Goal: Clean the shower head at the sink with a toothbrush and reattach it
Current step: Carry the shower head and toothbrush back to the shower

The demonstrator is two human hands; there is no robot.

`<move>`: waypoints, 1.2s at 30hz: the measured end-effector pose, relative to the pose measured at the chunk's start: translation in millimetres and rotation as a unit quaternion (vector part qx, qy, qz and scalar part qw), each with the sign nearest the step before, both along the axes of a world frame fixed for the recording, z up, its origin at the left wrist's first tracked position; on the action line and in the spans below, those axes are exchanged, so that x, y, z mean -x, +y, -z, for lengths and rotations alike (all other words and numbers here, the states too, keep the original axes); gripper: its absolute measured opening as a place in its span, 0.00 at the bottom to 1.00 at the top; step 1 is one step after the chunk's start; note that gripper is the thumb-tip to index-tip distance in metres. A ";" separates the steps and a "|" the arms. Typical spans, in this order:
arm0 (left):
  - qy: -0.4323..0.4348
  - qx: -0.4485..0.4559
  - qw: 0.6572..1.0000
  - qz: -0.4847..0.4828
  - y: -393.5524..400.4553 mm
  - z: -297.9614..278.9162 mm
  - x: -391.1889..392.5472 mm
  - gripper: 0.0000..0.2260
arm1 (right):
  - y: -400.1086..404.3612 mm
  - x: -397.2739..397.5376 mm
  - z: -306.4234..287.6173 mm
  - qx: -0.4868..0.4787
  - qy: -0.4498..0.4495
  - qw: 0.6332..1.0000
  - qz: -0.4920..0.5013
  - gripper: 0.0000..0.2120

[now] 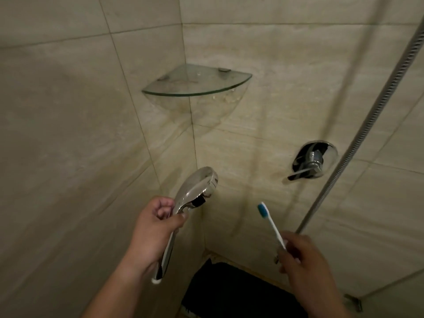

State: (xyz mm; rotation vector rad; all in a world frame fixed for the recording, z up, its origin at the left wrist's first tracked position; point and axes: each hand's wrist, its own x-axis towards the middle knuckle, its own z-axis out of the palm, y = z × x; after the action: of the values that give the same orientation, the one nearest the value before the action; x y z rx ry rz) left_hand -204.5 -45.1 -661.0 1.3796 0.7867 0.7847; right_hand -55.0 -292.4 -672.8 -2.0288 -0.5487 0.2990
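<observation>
Chrome shower head (197, 190) angled up-right

A chrome shower head (197, 191) was gripped by its handle in the left hand (153, 228), its round end raised toward the tiled corner. A white toothbrush (271, 223) with blue bristles was pinched upright in the right hand (302, 260). A glass corner shelf (197, 84) was fixed farther up, a chrome mixer lever (312, 161) was mounted to the right, and a metal hose (367, 125) hung beside it. A dark mat (236, 292) lay below.
</observation>
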 end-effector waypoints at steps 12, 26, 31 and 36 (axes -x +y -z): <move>-0.005 0.025 0.995 -0.099 -3.2 2.8 11.3 0.20 | 220.8 -134.0 -211.0 -0.010 -0.376 0.926 -0.032 0.09; 0.022 0.021 0.989 -0.142 -27.2 3.4 21.6 0.16 | 322.1 -172.4 -240.3 0.201 -0.453 0.863 -0.096 0.04; 0.027 0.027 0.988 -0.151 -33.0 1.9 22.2 0.17 | 320.2 -179.2 -242.6 0.204 -0.478 0.847 -0.114 0.06; 0.055 0.029 0.986 -0.155 -36.3 4.5 17.1 0.10 | 266.2 -156.6 -226.6 0.030 -0.506 0.859 -0.078 0.15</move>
State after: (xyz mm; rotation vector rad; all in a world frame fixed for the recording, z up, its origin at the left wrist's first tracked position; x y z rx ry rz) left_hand -221.6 -81.4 -665.5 1.2727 1.1198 0.9232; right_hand 101.6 -26.2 -446.2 -2.0916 -1.3515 -0.7330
